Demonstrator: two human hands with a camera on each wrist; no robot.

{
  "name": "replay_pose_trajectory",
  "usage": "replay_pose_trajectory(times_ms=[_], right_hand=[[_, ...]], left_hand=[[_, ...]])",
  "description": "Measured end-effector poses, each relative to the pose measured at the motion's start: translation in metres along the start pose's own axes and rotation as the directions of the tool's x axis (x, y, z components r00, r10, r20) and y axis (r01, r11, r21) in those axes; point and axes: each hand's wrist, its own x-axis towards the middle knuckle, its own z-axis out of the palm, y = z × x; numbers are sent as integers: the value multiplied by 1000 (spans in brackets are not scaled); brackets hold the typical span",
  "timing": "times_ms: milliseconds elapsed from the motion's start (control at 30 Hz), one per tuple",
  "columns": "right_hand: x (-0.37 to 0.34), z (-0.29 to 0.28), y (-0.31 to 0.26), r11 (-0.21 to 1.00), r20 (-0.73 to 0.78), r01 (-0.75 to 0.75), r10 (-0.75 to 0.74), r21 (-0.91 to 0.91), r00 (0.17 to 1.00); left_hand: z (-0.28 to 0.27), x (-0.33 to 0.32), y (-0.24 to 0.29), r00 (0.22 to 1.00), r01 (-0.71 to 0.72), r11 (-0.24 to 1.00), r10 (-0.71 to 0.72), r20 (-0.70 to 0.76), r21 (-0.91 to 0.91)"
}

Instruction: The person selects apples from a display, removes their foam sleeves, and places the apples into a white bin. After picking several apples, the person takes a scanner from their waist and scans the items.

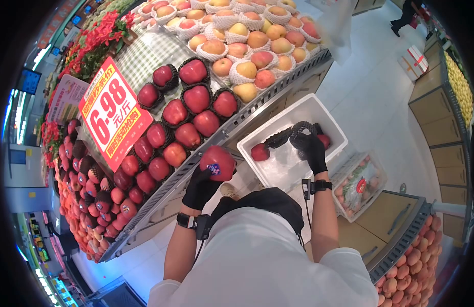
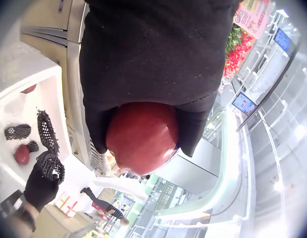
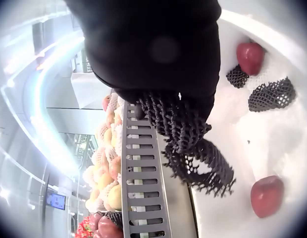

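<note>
My gloved left hand (image 1: 200, 189) grips a large red apple (image 1: 218, 163) with a blue sticker, beside the edge of the fruit display. In the left wrist view, fingers and thumb wrap both sides of this bare apple (image 2: 142, 139). Over the white foam box (image 1: 285, 170), my gloved right hand (image 1: 315, 153) pinches black foam net sleeves (image 3: 178, 124), which hang empty from the fingers. Two red apples lie in the box, one near the left end (image 1: 260, 152) and another by the right hand (image 1: 324, 140). Loose black nets (image 3: 272, 95) lie among them.
Red apples in black nets (image 1: 197, 98) line the display behind a slotted grey rail (image 1: 267, 97). A red price sign (image 1: 110, 113) stands among them. Netted yellow-red fruit (image 1: 247, 46) fills the far part. A crate of wrapped fruit (image 1: 357, 184) sits right of the box.
</note>
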Motion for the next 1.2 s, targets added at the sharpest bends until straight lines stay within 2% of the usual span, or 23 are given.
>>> replay_pose_trajectory(times_ms=[100,233,267,367,400,533,633,733,767,800,833,933,1000,1033,1067,1100,1167,1200], right_hand=[[-12,30,-32,1000,30,-7,6,23,1000],[-18,60,-57,992,117,-42,28,117,993],[-23,67,-64,999,138,44,-40,-26,990],[-32,73,-74,983,193,84,-52,-161,980],[-38,78,-84,920,211,219,-155,-324,965],[-57,72,-97,907,174,191,-134,-374,976],[-68,53,-96,841,146,223,-173,-493,974],[-80,42,-111,902,48,247,-246,-353,968],[-87,43,-121,897,-52,258,-295,-359,954],[-88,33,-122,877,-82,241,-300,-416,950],[-90,22,-125,853,-111,222,-307,-472,945],[-91,9,-128,842,-86,221,-299,-491,950],[-89,8,-125,934,-82,199,-233,-296,969],[-86,7,-120,981,-69,175,-180,-80,981],[-83,8,-115,981,-44,136,-131,139,990],[-80,9,-111,963,-41,109,-102,247,994],[-76,12,-102,890,-28,53,-45,452,999],[-73,17,-101,891,24,32,-49,454,999]], left_hand=[[-8,13,-17,998,-6,997,11,-56,77],[14,37,-37,977,209,957,-197,78,-201],[27,44,-41,964,251,938,-219,152,-237],[34,66,-64,936,331,893,-271,224,-303],[36,72,-70,931,349,883,-289,222,-315],[34,87,-87,933,360,841,-310,185,-403],[34,94,-93,927,375,823,-327,185,-426],[34,98,-98,925,381,830,-337,177,-407],[34,99,-99,922,387,830,-338,189,-402],[33,101,-100,919,392,830,-338,201,-397],[31,102,-100,903,427,815,-368,221,-391],[32,101,-98,859,511,768,-448,247,-387],[39,97,-97,845,533,743,-490,214,-405],[40,96,-95,845,534,760,-494,206,-370],[40,95,-94,845,535,776,-497,198,-334],[43,94,-91,845,534,791,-499,190,-298],[46,90,-81,883,458,885,-443,153,-80],[47,87,-76,901,412,911,-412,138,32]])
